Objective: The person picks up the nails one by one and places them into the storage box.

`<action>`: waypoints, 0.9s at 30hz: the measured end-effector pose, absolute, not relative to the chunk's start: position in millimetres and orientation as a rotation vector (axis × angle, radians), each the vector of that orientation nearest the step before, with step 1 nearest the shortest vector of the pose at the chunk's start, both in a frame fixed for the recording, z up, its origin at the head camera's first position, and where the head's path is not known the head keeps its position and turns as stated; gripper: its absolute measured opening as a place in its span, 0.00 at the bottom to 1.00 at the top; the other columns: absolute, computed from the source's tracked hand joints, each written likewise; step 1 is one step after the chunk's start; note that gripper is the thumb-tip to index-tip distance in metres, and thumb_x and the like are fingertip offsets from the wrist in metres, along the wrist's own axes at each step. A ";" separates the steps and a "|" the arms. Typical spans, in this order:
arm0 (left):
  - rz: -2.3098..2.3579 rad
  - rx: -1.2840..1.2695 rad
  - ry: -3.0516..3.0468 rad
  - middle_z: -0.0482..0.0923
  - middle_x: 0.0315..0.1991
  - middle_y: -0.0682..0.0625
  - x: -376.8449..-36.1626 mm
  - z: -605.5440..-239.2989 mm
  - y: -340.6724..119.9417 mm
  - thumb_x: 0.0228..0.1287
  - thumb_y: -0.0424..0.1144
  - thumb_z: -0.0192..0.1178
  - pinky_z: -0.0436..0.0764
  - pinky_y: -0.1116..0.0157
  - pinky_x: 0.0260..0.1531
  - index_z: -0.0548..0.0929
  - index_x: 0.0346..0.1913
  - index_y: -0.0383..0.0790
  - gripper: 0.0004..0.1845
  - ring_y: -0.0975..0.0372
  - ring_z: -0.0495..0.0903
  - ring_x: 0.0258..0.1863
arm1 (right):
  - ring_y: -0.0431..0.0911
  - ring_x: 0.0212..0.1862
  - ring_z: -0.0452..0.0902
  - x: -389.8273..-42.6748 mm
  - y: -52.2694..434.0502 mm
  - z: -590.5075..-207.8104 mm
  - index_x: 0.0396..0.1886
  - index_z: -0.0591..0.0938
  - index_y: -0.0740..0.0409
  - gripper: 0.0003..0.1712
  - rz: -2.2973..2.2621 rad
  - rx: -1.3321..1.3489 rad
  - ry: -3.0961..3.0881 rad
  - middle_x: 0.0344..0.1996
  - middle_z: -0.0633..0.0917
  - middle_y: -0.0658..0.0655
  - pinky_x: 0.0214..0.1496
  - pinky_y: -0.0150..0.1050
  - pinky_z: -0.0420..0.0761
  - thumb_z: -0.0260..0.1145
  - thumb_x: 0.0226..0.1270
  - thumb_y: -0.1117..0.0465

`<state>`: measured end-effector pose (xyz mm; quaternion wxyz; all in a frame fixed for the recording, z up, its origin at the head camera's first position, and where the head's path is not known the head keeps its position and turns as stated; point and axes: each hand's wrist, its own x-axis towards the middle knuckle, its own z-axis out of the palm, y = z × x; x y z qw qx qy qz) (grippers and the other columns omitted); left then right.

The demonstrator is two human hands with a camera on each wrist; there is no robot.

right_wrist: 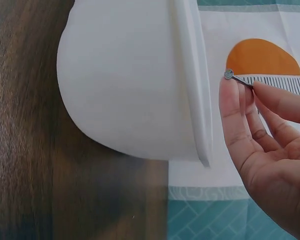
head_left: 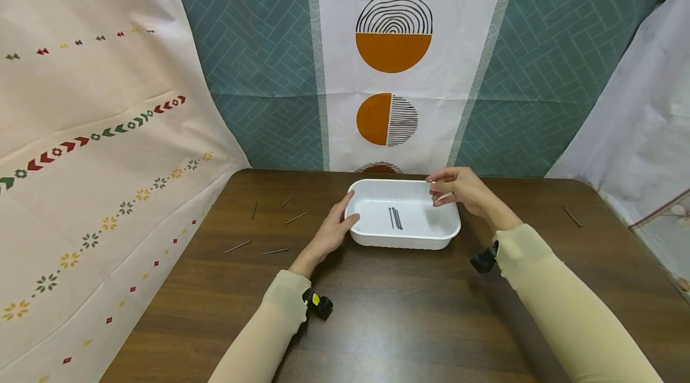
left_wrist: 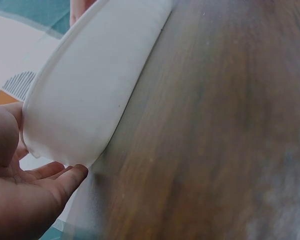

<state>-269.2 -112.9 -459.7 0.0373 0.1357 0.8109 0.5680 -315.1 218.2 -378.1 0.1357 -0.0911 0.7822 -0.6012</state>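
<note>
White tray (head_left: 372, 238) set on dark wooden tabletop (head_left: 409, 317), near far edge, in front of patterned backdrop curtains (head_left: 393, 53). Inside tray, a few thin nails (head_left: 396, 218) laid side by side on the floor, roughly parallel.

Left hand (head_left: 333, 231) placed against left end of tray: fingers relaxed and nearly straight, thumb up at the rim, nothing gripped. Confirmed in left wrist view: open palm (left_wrist: 20, 195) just beside the rounded tray wall (left_wrist: 85, 95), fingertips at its lower corner.

Right hand (head_left: 458, 189) held over far right corner of tray, clear of the tabletop. One nail (right_wrist: 237, 80) pinched between thumb and fingers, flat head pointing toward tray rim (right_wrist: 192, 80), shank mostly hidden behind fingertips. In head view, the pinched nail barely discernible.

Loose nails scattered on tabletop left of tray: two (head_left: 288, 199) near far edge with a third (head_left: 296, 217) below them, two more (head_left: 238, 246) nearer the wrist. One further nail (head_left: 572, 216) well apart at far right of tabletop.

Beige sleeves (head_left: 544, 287) on both forearms; small black wrist-mounted devices (head_left: 318, 302) at each cuff.
</note>
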 end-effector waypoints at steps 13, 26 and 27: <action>1.740 0.412 2.494 0.55 0.79 0.35 -268.6 -459.3 -112.2 0.80 0.38 0.54 0.55 0.45 0.77 0.56 0.84 0.44 0.35 0.45 0.55 0.79 | 0.47 0.35 0.83 -320.5 188.3 -392.6 0.63 0.74 0.80 0.21 -1.681 -0.184 2.265 0.35 0.84 0.60 0.42 0.42 0.88 0.61 0.76 0.70; 1.731 0.417 2.499 0.55 0.80 0.35 -269.8 -460.9 -113.0 0.80 0.40 0.55 0.56 0.44 0.76 0.57 0.84 0.45 0.35 0.44 0.55 0.79 | 0.48 0.34 0.82 -323.8 172.7 -398.4 0.61 0.75 0.79 0.20 -1.665 -0.154 2.262 0.34 0.83 0.62 0.40 0.40 0.88 0.61 0.75 0.71; 1.734 0.417 2.497 0.55 0.79 0.35 -269.8 -461.0 -113.0 0.80 0.40 0.55 0.56 0.44 0.76 0.57 0.84 0.45 0.35 0.44 0.56 0.79 | 0.48 0.34 0.82 -324.0 171.5 -399.8 0.61 0.76 0.78 0.20 -1.661 -0.145 2.261 0.34 0.83 0.62 0.40 0.40 0.88 0.62 0.75 0.71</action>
